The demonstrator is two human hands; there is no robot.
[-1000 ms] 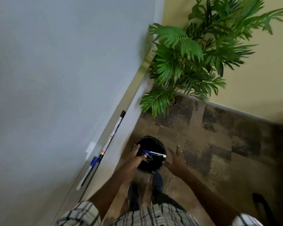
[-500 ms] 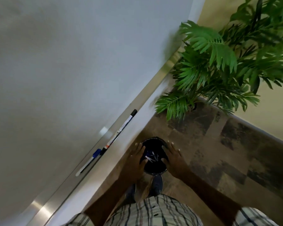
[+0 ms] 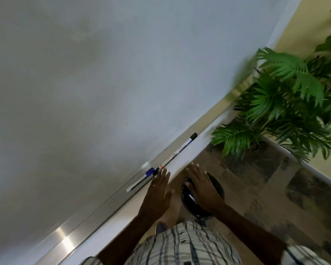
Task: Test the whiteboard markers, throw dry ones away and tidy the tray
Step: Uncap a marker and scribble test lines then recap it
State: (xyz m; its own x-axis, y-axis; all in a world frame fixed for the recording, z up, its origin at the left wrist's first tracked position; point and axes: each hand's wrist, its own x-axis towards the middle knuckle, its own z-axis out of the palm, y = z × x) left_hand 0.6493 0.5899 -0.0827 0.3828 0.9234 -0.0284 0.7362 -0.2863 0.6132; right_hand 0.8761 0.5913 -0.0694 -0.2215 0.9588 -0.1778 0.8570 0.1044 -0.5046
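Whiteboard fills the view; its metal tray runs diagonally below. Black bin sits on the floor under my right hand, palm flat, grasping nothing. My left hand is spread, empty, fingertips just beside the blue-capped marker and black-capped marker lying end to end in the tray.

Just 1 view: the scene is seen from head height, aimed steeply down, tilted, whiteboard close on the left, floor far below.
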